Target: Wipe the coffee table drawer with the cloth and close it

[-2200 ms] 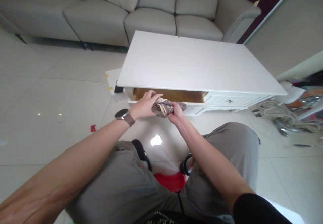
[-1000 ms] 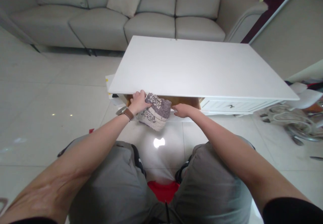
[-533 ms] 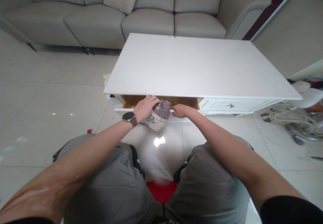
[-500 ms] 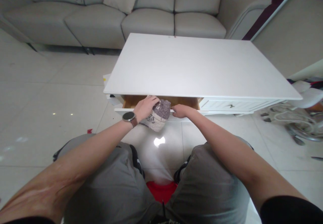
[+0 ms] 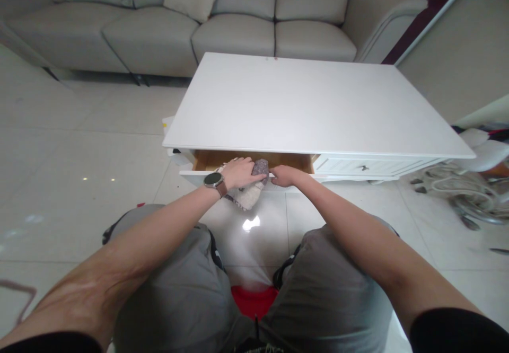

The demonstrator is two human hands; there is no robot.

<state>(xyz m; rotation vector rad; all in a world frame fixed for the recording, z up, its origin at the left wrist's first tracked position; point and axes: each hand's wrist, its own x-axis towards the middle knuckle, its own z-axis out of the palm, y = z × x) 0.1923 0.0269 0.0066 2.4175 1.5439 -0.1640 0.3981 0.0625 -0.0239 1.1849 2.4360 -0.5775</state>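
Note:
A patterned cloth (image 5: pixel 247 196), beige with grey-purple patches, hangs over the front edge of a pulled-out drawer (image 5: pixel 207 160). My left hand (image 5: pixel 240 173), a watch on its wrist, presses the cloth against the drawer's top edge with the fingers bent over it. Part of the cloth lies behind that hand, inside the drawer. Just to the right, my right hand (image 5: pixel 283 175) grips the top of the drawer front, its fingertips partly hidden behind the panel. The drawer belongs to a white coffee table (image 5: pixel 318 104).
A grey sofa (image 5: pixel 234 35) stands behind the table. To the right of the pulled-out drawer is a closed drawer with a small handle (image 5: pixel 363 168). Coiled hoses (image 5: pixel 473 188) lie on the floor at far right. Something red (image 5: pixel 254 300) is on the floor between my knees.
My left hand has slid right and slightly down along the drawer edge, covering more of the cloth, which is now more bunched. My right hand has stayed on the drawer front.

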